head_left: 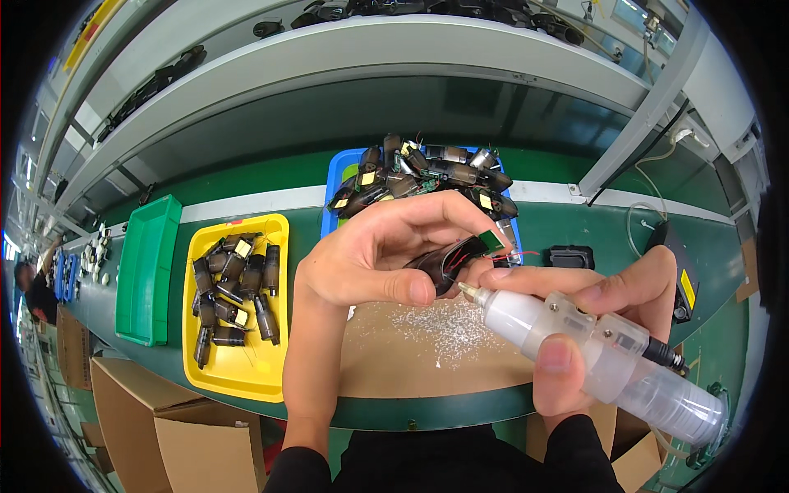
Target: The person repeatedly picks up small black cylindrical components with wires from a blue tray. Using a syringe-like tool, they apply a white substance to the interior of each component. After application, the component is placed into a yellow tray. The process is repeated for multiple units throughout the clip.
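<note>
Head view of a green worktop [575, 226] with a bare brown patch near its front edge. The left hand [370, 263] is raised over the middle of the worktop, its fingers [427, 209] curled closed around a small dark motor part [444, 264] that carries red and black wires and a small green circuit board [491, 240] at its right end; the thumb presses the part from below. The right hand [575, 320] comes in from the lower right, its fingers wrapped shut around a clear plastic dispenser tool [592, 349], with the thumb lying on the barrel. The tool's pale tip [468, 289] points left and sits just beside the motor part, under the circuit board; whether it touches cannot be told. White flecks [448, 324] lie scattered on the brown patch below the hands. To the left stands a yellow tray [246, 374] holding dark motor parts, and further left a green bin [148, 271]. On the far side, behind the hands, a blue tray [339, 168] is heaped with more of the same parts. A grey shelf [370, 49] runs above. Cardboard boxes [181, 427] stand near the lower left.
</note>
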Demonstrator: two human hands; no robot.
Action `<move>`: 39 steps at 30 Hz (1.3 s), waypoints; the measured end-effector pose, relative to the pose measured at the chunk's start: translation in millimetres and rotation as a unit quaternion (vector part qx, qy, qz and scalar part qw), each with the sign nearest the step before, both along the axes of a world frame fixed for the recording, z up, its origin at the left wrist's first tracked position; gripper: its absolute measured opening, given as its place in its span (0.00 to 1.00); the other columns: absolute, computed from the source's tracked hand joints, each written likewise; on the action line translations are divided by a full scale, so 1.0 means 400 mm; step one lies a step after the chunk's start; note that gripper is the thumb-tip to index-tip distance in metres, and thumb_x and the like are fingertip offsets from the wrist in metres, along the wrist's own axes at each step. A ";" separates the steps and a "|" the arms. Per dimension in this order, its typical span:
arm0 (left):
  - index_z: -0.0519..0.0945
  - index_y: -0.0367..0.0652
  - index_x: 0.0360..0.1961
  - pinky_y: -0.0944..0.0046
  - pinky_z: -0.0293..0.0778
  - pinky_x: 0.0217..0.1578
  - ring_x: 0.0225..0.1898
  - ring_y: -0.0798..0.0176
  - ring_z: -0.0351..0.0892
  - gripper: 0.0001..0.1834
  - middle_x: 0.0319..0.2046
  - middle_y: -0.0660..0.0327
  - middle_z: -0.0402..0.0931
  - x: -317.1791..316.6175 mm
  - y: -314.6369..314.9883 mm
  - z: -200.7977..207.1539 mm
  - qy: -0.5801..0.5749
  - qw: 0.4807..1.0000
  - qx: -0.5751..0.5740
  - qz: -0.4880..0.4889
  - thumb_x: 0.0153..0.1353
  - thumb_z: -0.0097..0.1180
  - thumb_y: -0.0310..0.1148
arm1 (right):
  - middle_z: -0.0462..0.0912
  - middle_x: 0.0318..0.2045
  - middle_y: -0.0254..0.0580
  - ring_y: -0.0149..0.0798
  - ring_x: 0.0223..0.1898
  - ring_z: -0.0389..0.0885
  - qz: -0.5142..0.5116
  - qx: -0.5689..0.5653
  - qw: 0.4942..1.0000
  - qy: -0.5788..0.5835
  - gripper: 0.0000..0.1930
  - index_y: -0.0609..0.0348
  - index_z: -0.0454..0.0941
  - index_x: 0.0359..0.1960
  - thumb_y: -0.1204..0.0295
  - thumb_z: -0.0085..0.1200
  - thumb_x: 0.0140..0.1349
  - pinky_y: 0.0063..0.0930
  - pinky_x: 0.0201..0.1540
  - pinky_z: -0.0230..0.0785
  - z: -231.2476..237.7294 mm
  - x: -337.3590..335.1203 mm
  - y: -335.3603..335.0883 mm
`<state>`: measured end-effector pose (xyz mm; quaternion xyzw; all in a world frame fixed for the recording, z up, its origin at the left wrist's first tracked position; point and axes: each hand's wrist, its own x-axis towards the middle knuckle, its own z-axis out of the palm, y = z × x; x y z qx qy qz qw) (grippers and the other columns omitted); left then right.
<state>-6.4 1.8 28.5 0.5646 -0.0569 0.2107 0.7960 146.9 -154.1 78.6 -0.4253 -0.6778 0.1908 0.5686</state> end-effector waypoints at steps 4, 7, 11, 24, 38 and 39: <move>0.69 0.25 0.50 0.63 0.66 0.51 0.49 0.60 0.73 0.41 0.45 0.51 0.72 -0.012 -0.005 0.008 -0.011 1.000 0.006 0.012 0.45 0.70 0.49 | 0.79 0.32 0.67 0.49 0.34 0.82 -0.053 0.030 0.997 0.043 0.21 0.60 0.49 0.36 0.67 0.51 0.59 0.35 0.43 0.77 -0.019 -0.032 0.003; 0.69 0.31 0.53 0.67 0.68 0.46 0.50 0.62 0.69 0.32 0.47 0.53 0.71 -0.034 0.012 -0.004 -0.025 0.998 0.062 0.019 0.55 0.63 0.43 | 0.80 0.27 0.62 0.47 0.29 0.82 -0.134 0.059 0.986 0.077 0.20 0.57 0.51 0.34 0.59 0.49 0.60 0.31 0.38 0.77 -0.016 -0.073 0.015; 0.73 0.40 0.53 0.65 0.68 0.46 0.44 0.66 0.71 0.21 0.44 0.60 0.72 -0.111 -0.026 -0.009 0.180 0.890 0.292 0.300 0.56 0.58 0.27 | 0.81 0.27 0.60 0.46 0.27 0.81 -0.214 0.051 0.975 0.025 0.20 0.58 0.53 0.34 0.56 0.46 0.60 0.35 0.38 0.77 0.007 -0.051 -0.012; 0.76 0.35 0.44 0.57 0.68 0.46 0.43 0.46 0.73 0.16 0.39 0.49 0.74 -0.297 -0.054 -0.134 0.407 0.557 0.468 0.553 0.53 0.58 0.26 | 0.81 0.29 0.61 0.46 0.29 0.82 -0.187 0.074 0.978 0.051 0.18 0.58 0.54 0.36 0.61 0.48 0.60 0.32 0.40 0.76 0.008 -0.046 0.005; 0.73 0.35 0.45 0.57 0.73 0.40 0.40 0.51 0.77 0.19 0.37 0.51 0.75 0.016 0.119 -0.231 0.310 0.651 0.501 0.479 0.51 0.60 0.26 | 0.82 0.27 0.58 0.43 0.28 0.83 -0.218 0.104 0.968 0.071 0.18 0.56 0.55 0.34 0.59 0.50 0.59 0.29 0.39 0.76 0.003 -0.014 0.013; 0.73 0.36 0.45 0.57 0.72 0.42 0.42 0.53 0.77 0.17 0.39 0.50 0.75 -0.003 0.133 -0.221 0.332 0.694 0.430 0.473 0.54 0.59 0.27 | 0.82 0.27 0.58 0.42 0.28 0.83 -0.220 0.106 0.967 0.070 0.18 0.56 0.55 0.34 0.59 0.50 0.59 0.29 0.39 0.76 0.002 -0.012 0.014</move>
